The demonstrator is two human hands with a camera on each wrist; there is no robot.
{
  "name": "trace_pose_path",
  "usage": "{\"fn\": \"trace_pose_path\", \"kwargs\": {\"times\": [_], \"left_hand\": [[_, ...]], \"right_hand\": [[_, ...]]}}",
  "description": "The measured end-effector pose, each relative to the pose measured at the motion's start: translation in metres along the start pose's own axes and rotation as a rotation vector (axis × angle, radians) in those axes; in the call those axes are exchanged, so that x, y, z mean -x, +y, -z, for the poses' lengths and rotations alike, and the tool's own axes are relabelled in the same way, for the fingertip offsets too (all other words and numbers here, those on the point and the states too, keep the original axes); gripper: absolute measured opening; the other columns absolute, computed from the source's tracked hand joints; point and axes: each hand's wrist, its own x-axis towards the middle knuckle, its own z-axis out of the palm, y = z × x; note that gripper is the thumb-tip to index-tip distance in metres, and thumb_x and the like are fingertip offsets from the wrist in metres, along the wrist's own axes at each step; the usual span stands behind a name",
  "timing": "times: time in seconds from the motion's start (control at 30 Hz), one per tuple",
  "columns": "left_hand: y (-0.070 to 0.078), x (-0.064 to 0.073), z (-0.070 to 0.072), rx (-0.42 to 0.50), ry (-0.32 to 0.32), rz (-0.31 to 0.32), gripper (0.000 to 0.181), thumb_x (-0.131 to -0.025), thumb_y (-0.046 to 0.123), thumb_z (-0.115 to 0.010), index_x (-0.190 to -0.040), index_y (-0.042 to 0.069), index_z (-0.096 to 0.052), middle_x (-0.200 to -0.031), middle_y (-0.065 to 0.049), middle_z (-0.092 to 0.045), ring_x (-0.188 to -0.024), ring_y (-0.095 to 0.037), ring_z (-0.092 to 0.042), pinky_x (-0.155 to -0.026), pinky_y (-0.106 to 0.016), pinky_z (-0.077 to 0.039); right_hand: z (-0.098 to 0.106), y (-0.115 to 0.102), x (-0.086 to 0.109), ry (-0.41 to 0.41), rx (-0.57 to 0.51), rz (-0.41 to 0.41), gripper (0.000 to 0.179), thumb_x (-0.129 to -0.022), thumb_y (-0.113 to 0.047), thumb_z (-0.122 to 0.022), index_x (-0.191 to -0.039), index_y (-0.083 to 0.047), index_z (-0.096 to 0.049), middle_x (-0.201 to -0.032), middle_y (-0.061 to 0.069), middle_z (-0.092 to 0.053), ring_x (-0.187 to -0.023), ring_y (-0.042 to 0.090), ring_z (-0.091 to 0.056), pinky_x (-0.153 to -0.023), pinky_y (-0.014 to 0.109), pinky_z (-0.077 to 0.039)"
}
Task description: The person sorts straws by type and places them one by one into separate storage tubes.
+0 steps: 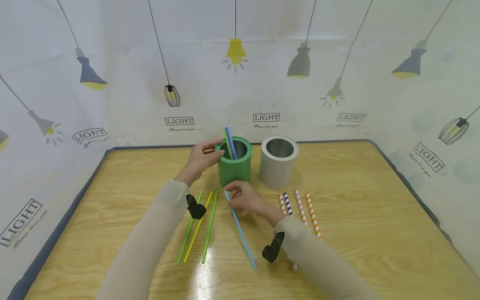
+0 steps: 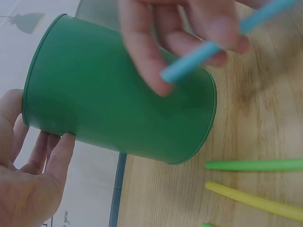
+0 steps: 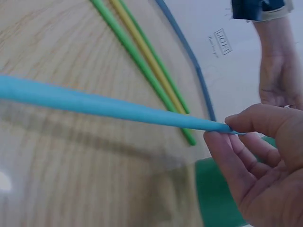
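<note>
My left hand (image 1: 201, 161) holds the upper left side of the green canister (image 1: 236, 173), with thumb and fingers at its rim. Inside the canister lean several straws (image 1: 231, 143), green, purple and blue. Just in front of it, my right hand (image 1: 245, 199) pinches a light blue straw (image 1: 242, 236) near one end, between thumb and fingertips. The rest of that straw slants back toward the body; in the right wrist view it (image 3: 118, 107) casts a shadow on the wood. The left wrist view shows the held end of the straw (image 2: 199, 55) overlapping the canister's wall.
A white canister (image 1: 278, 168) stands right of the green one. On the wooden table (image 1: 360, 200), two green straws and a yellow straw (image 1: 197, 228) lie at the left. Several striped straws (image 1: 313, 214) lie at the right, partly hidden by the right forearm. A printed wall cloth (image 1: 221, 96) encloses the table.
</note>
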Motion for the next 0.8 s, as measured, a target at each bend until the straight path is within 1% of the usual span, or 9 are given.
{"fn": "trace_pose_path", "kwargs": {"times": [0.13,0.2,0.37,0.57,0.67,0.8], "left_hand": [[-0.002,-0.003,0.0,-0.006,-0.002,0.018,0.043,-0.087,0.015,-0.064,-0.129,0.012,-0.055,-0.126,-0.012,-0.049,-0.117,-0.028,-0.047,-0.09,-0.043,-0.045],[-0.002,-0.003,0.0,-0.009,-0.001,0.028,0.043,-0.087,0.014,-0.064,-0.129,0.012,-0.055,-0.126,-0.013,-0.048,-0.118,-0.028,-0.047,-0.09,-0.043,-0.045],[-0.002,-0.003,0.0,-0.005,0.001,0.032,0.042,-0.087,0.013,-0.064,-0.128,0.012,-0.055,-0.126,-0.013,-0.049,-0.118,-0.029,-0.046,-0.09,-0.042,-0.046],[-0.002,-0.002,0.001,0.002,-0.004,0.039,0.043,-0.087,0.014,-0.063,-0.129,0.013,-0.054,-0.127,-0.012,-0.048,-0.118,-0.028,-0.046,-0.09,-0.042,-0.045],[-0.002,-0.003,0.001,0.003,-0.007,0.046,0.043,-0.088,0.015,-0.064,-0.129,0.014,-0.054,-0.127,-0.012,-0.047,-0.119,-0.029,-0.046,-0.091,-0.042,-0.045],[-0.003,-0.005,0.001,-0.003,-0.009,0.054,0.043,-0.087,0.017,-0.064,-0.129,0.015,-0.054,-0.128,-0.012,-0.047,-0.12,-0.029,-0.045,-0.091,-0.041,-0.045]], "right_hand": [[0.011,-0.016,0.004,-0.011,-0.033,0.084,0.04,-0.08,0.011,-0.058,-0.119,0.007,-0.051,-0.084,0.011,-0.055,-0.065,0.016,-0.058,-0.06,0.047,-0.054],[0.017,-0.025,0.006,-0.007,-0.029,0.123,0.039,-0.081,0.009,-0.059,-0.119,0.006,-0.051,-0.085,0.012,-0.055,-0.068,0.017,-0.058,-0.063,0.05,-0.053],[0.03,-0.044,0.008,0.028,-0.027,0.206,0.04,-0.083,0.006,-0.062,-0.121,0.004,-0.052,-0.087,0.013,-0.056,-0.07,0.017,-0.059,-0.063,0.051,-0.053],[0.045,-0.06,0.005,0.109,-0.044,0.297,0.04,-0.082,0.006,-0.063,-0.12,0.002,-0.053,-0.086,0.012,-0.057,-0.071,0.018,-0.059,-0.061,0.05,-0.053],[0.052,-0.069,0.003,0.148,-0.041,0.324,0.04,-0.083,0.005,-0.062,-0.121,0.003,-0.052,-0.086,0.013,-0.056,-0.072,0.019,-0.059,-0.06,0.047,-0.054],[0.061,-0.082,0.0,0.189,-0.03,0.337,0.04,-0.083,0.004,-0.063,-0.122,0.002,-0.052,-0.088,0.014,-0.056,-0.073,0.018,-0.059,-0.061,0.045,-0.054]]}}
